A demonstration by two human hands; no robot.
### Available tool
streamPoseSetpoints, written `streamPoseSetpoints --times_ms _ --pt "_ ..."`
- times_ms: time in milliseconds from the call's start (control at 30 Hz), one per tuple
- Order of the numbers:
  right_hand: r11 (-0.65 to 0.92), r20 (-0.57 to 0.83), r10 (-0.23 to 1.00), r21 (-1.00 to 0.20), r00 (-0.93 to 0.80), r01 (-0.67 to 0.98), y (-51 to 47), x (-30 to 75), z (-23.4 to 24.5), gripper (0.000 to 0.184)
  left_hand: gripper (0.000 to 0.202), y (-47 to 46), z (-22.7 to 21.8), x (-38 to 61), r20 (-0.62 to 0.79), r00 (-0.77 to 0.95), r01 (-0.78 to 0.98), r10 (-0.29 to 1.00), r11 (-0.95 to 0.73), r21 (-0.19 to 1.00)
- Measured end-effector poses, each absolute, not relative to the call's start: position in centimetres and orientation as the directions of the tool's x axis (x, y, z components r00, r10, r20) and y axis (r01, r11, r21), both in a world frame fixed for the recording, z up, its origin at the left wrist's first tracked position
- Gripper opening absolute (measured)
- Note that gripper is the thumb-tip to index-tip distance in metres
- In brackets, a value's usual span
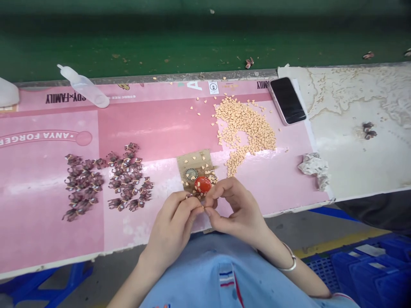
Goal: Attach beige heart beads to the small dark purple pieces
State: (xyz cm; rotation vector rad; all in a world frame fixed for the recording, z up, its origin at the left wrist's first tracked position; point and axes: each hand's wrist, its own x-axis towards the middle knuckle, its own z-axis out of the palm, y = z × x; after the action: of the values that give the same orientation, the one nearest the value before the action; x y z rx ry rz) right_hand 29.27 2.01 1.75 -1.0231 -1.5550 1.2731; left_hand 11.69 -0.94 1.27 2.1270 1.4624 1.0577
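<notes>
Curling inward over a long pink printed board [48,239], a person's left hand [170,229] and right hand [239,209] bring their fingertips nearly closed; whatever they pinch is too small to tell. Just above them, a glossy red dome [203,185] dotted with tiny cream hearts [198,185] sits on a small square of tan cardboard [195,162]. Whether the fingers touch it is unclear. The dome looks light, smooth and slightly slippery, probably best taken by its sides; the hearts seem brittle, suited to a fingertip pinch. A heap of loose cream hearts [244,128] lies beyond, with rows of small maroon figurines [126,177] to the left and a black-screened smartphone [287,101] to the right.
</notes>
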Motion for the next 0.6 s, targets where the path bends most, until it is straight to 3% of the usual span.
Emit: streamPoseSetpoints --times_ms 367,500,600 --pt "0.032 0.036 0.964 -0.999 -0.263 -0.018 2.04 28.93 1.92 0.031 0.015 -0.83 1.27 11.97 0.398 0.200 0.631 0.895 -0.428 0.647" --pt "0.071 0.061 0.963 -0.997 -0.263 0.028 2.03 28.96 1.84 0.028 0.016 -0.73 1.18 11.76 0.383 0.200 0.621 0.902 -0.419 0.662" --pt "0.150 0.112 0.967 -0.976 -0.229 0.158 2.25 29.51 1.58 0.027 0.016 -0.67 1.05 11.14 0.374 0.192 0.624 0.907 -0.407 0.667"
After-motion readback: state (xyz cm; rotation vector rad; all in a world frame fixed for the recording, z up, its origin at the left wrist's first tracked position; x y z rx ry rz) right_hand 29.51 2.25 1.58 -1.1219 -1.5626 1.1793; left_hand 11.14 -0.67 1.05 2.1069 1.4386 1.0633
